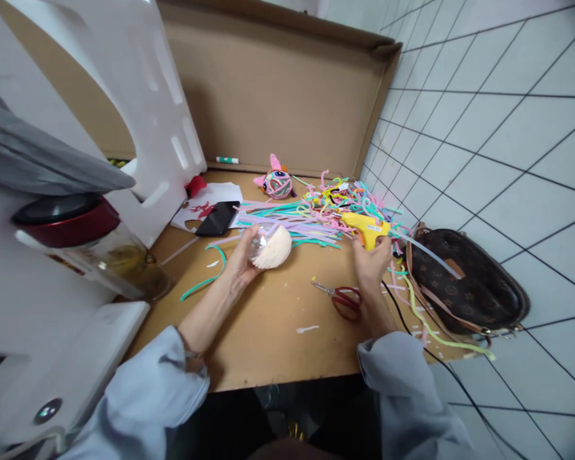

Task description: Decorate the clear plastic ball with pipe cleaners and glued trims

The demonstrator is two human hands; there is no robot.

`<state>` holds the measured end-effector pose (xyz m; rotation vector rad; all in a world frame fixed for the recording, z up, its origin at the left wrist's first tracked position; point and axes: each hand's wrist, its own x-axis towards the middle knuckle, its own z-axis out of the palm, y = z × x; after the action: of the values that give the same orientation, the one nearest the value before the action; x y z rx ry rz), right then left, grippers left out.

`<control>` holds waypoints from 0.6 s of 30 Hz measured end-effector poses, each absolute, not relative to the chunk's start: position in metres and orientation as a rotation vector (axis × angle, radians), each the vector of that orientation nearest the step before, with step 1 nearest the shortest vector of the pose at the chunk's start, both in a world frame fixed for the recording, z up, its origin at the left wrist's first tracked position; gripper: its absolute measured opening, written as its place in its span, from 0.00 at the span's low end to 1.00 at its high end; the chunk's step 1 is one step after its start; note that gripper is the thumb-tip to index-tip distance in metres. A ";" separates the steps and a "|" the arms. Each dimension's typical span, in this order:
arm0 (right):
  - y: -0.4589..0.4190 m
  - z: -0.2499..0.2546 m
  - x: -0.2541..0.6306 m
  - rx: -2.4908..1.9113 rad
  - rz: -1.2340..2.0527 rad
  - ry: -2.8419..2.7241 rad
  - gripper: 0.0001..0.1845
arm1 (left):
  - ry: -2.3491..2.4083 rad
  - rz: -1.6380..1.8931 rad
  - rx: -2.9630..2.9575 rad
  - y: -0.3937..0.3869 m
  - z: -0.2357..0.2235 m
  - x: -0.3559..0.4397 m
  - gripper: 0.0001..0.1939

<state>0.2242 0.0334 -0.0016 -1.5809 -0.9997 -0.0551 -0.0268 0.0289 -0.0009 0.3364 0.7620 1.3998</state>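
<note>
My left hand (246, 257) is closed around a ball (274, 249), part clear and shiny, part covered in a cream ribbed material. In my right hand (372, 259) is a yellow hot glue gun (364, 225), its nozzle pointing left and a long clear glue stick (429, 250) sticking out of its back. Below the glue gun lie red-handled scissors (345, 302) on the table. Purple and teal pipe cleaners (287, 220) spread out behind both hands, with a tangled multicoloured heap at their right end.
A decorated ball with pink ears (276, 183) sits at the back, near a cardboard panel (287, 96). On the left are a phone (218, 218), paper (225, 191) and a glass jar (129, 262). A brown handbag (469, 278) and the black cord (429, 351) lie right, beside the tiled wall.
</note>
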 end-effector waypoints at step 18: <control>0.009 -0.020 0.181 -1.288 -0.260 -1.405 0.17 | 0.799 1.413 0.314 0.031 -0.004 -0.022 0.15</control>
<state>0.1807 0.0093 -0.0204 -1.2882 -1.4045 -0.2600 -0.0220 0.0309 -0.0041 0.3143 0.7989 1.4128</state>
